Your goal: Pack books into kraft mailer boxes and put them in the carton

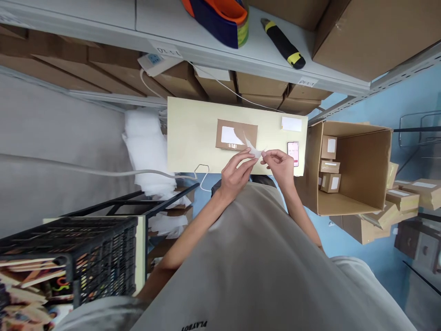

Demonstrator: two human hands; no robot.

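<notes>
Between my two hands is a small white paper piece (255, 151), thin and bent, perhaps a label or its backing. My left hand (237, 172) pinches its left side with the fingertips. On its right edge, the thumb and fingers of my right hand (279, 166) are closed. Just beyond the hands a brown cardboard box (251, 131) lies on the pale yellow table (191, 133), a white label (228, 134) on its top. A phone (292, 153) with a lit screen rests beside my right hand, and a white slip or small stack (291, 123) lies behind it.
A large open carton (358, 170) holding several small labelled boxes stands right of the table. Above are a shelf (220, 50) with a utility knife (283, 43) and a tape dispenser (220, 18). A black crate (103, 253) and white wrapping (144, 147) are at left.
</notes>
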